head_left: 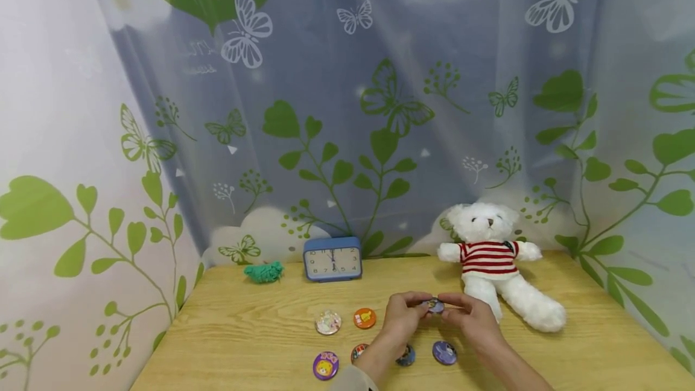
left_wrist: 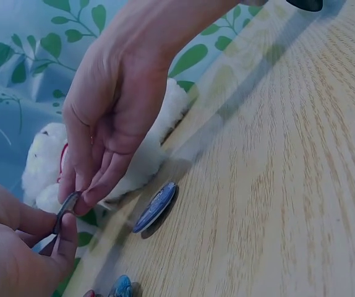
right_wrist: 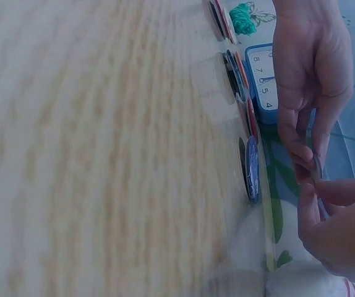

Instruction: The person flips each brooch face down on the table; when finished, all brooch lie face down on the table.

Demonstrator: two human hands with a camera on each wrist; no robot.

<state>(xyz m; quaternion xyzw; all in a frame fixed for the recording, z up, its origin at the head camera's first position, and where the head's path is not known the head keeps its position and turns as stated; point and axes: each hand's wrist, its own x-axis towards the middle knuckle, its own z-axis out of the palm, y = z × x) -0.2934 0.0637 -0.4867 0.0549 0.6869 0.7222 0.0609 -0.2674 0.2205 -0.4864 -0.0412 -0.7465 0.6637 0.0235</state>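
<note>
Between both hands, raised over the table, is a round button badge with a dark blue and purple face. My left hand pinches its left edge between thumb and fingers, and my right hand pinches the right edge. In the left wrist view the badge appears nearly edge-on. Just below the hands lies a purple-blue badge. A dark blue badge and a red-patterned badge are partly covered by my left hand and forearm.
Left of the hands lie an orange badge, a pale patterned badge and a purple bear badge. Behind stand a blue clock and a green bundle. A white teddy bear sits against the curtain at right.
</note>
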